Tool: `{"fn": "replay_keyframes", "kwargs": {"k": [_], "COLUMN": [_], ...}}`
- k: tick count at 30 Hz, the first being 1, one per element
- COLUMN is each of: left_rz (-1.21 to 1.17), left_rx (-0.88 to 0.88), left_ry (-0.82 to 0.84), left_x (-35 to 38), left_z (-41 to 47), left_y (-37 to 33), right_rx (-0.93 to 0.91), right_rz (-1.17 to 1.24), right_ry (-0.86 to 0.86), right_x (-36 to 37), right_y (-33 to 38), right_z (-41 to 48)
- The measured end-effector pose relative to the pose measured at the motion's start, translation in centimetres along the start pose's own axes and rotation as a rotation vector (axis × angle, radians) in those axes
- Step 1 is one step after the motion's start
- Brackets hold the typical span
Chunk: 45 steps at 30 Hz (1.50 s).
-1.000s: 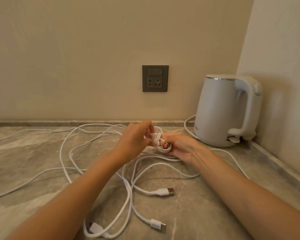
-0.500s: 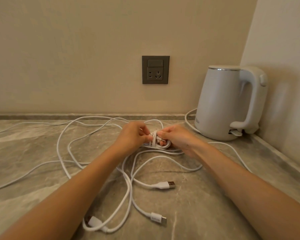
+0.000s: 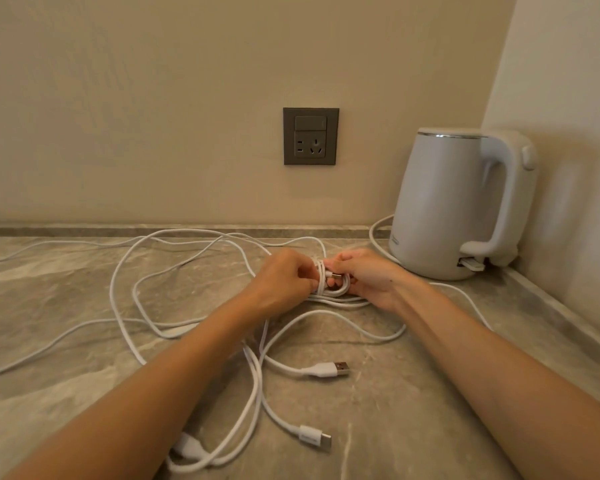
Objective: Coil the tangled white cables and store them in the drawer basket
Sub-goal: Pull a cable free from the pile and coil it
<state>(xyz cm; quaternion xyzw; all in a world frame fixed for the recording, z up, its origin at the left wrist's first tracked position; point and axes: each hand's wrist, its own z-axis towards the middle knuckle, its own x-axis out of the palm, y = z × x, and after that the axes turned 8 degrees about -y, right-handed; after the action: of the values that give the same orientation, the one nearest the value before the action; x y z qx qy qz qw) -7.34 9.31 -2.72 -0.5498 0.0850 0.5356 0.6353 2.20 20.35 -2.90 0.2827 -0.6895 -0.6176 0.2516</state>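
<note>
a small coil of white cable [image 3: 330, 285] sits in the middle of the frame, low over the worktop, held from both sides. the left hand [image 3: 284, 282] has its fingers curled round the coil's left edge. the right hand [image 3: 369, 275] pinches the right edge between thumb and fingers, and a short plug end shows between the two hands. from the coil the loose white cables [image 3: 255, 386] spread over the grey marbled worktop [image 3: 430, 393] in wide loops toward the left edge and the lower middle of the frame, passing under the left forearm. a usb-a plug [image 3: 329, 369] lies below the hands, a usb-c plug [image 3: 314, 436] lower still, and a third connector [image 3: 187, 449] near the bottom, its type unclear. at the right a white kettle [image 3: 444, 202] stands in the corner, near the right hand but apart from it. a grey wall socket [image 3: 310, 136] is on the wall above the hands.
</note>
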Motion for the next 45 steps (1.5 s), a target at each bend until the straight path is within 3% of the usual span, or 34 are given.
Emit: {"fn": "replay_keyframes", "kwargs": {"k": [6, 10, 15, 23, 28, 34, 37, 40, 43, 45], "left_rz": [0.073, 0.088, 0.031, -0.026, -0.162, -0.107, -0.187, -0.281, -0.476, -0.512], "left_rx": [0.03, 0.097, 0.134, 0.199, 0.162, 0.22, 0.135, -0.062, -0.324, -0.361], "left_ry": [-0.067, -0.223, -0.34, -0.448, -0.423, -0.294, -0.375, -0.489, -0.366, -0.272], "left_x": [0.6, 0.8, 1.3, 1.3, 0.7, 0.7, 0.8, 0.5, 0.2, 0.2], "left_z": [-0.2, -0.1, 0.0, 0.2, -0.1, 0.0, 0.2, 0.6, 0.9, 0.9], "left_y": [-0.3, 0.1, 0.4, 0.7, 0.2, -0.3, -0.8, -0.9, -0.6, -0.5], "right_rx": [0.016, 0.042, 0.151, 0.112, 0.05, -0.021, -0.067, -0.127, -0.149, -0.15], "right_rz": [0.065, 0.254, 0.583, 0.676, 0.689, 0.688, 0.686, 0.678, 0.633, 0.588], "right_ry": [-0.016, -0.015, 0.103, 0.088, 0.048, 0.004, -0.015, -0.046, -0.026, -0.005], "right_x": [-0.1, -0.2, 0.2, 1.1, 1.1, 1.2, 1.4, 1.6, 1.8, 1.8], "right_y": [-0.2, -0.2, 0.1, -0.5, -0.6, -1.1, -0.7, -0.5, -0.6, -0.6], "right_z": [0.1, 0.0, -0.7, -0.3, -0.4, -0.1, 0.2, 0.5, 0.4, 0.2]}}
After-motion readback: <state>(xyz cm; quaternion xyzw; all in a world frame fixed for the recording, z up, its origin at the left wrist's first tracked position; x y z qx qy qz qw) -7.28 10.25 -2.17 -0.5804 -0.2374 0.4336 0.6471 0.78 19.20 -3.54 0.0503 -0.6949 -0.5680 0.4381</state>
